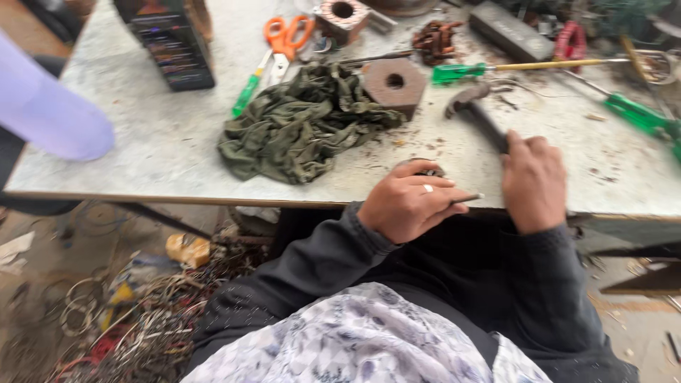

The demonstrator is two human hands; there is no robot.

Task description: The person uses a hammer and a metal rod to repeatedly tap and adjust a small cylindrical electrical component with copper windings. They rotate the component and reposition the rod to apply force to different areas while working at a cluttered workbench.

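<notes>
Hammer (477, 113) at worktop (163, 142) near edge, handle clamped in right hand (533, 183), head pointing toward far edge. Small round metal part (424, 168) at near edge, under left hand (409, 201), fingers (441, 183) curled shut on thin rod (468, 198). Green rag (301, 124) mid-worktop, well left of hammer.

Workshop, metal/repair bench by the look of it. I'm at a worn, scratched grey worktable (163, 142) littered with rust flakes and chips. On it: green-handled screwdrivers (489, 69), orange-handled scissors (284, 39), a rusty hexagonal steel block with a bored hole (394, 84), a rusty chain piece (434, 39), an oily dark green rag (305, 120). My right hand (533, 181) grips a hammer (477, 113). Floor beside the table is bare concrete with a heap of scrap wire and rings (120, 319).
</notes>
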